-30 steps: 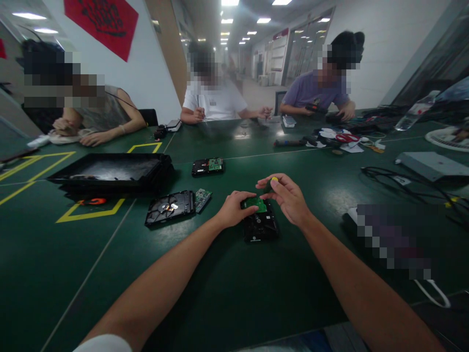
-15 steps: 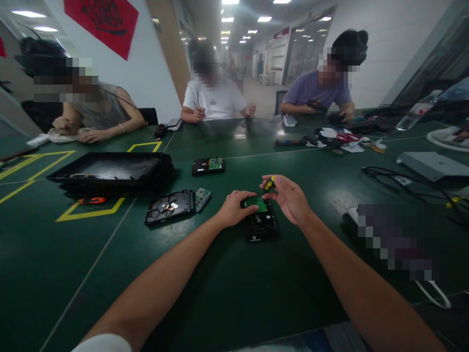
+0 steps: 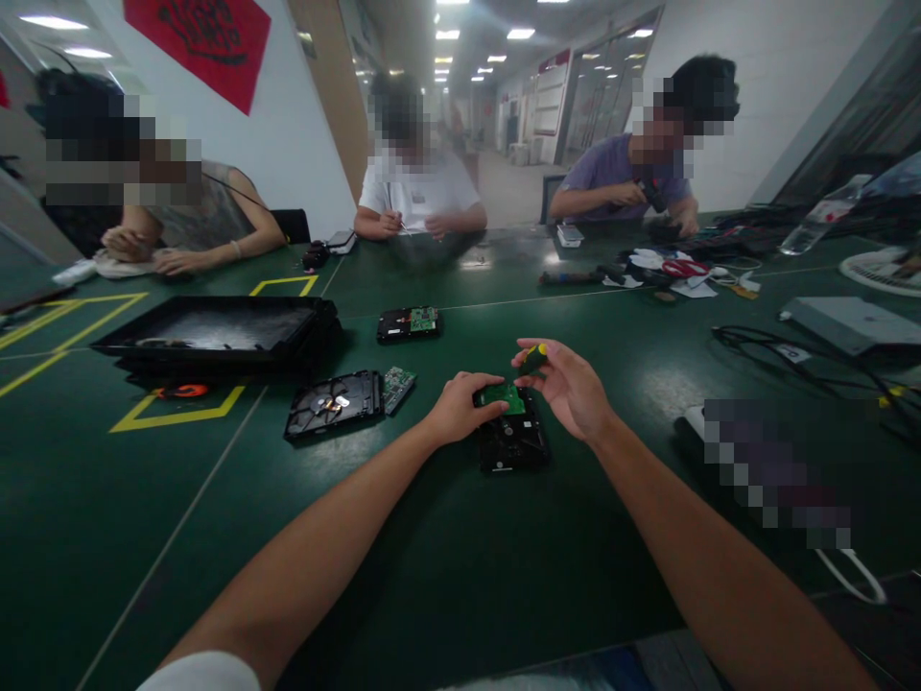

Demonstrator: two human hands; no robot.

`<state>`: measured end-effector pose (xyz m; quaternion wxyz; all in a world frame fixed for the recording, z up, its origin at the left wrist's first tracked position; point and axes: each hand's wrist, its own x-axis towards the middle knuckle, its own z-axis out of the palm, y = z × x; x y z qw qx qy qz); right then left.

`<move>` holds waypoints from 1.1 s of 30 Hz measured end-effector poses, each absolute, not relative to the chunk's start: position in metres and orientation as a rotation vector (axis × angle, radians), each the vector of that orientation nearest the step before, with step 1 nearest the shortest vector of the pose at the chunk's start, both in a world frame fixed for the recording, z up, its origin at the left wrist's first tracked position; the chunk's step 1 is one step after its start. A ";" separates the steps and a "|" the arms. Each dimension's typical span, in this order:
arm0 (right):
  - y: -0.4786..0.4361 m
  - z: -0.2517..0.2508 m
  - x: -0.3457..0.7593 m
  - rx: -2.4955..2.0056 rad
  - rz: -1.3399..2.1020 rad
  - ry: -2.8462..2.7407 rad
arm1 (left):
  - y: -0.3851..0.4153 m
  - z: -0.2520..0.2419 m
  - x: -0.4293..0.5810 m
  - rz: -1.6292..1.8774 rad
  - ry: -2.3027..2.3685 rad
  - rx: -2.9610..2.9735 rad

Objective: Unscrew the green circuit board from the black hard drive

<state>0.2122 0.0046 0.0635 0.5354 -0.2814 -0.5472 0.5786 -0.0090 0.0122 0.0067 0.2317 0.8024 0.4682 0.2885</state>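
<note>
Newly turned screwdriver (image 3: 533, 360) pinched in right hand (image 3: 576, 392), left hand (image 3: 460, 411) gripping, partly covering hard drive (image 3: 513, 445), loose circuit board (image 3: 398, 389) nearby

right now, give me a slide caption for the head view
Left hand on a black hard drive, right hand holding a yellow and black tool at its green circuit board.
</note>
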 end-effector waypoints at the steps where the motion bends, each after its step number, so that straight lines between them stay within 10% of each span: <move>1: 0.004 0.064 0.212 -0.678 1.366 -1.317 | 0.012 0.007 -0.009 0.793 1.288 2.206; 33: 0.000 0.068 0.211 -0.593 1.437 -1.228 | 0.012 0.004 -0.009 0.820 1.279 2.216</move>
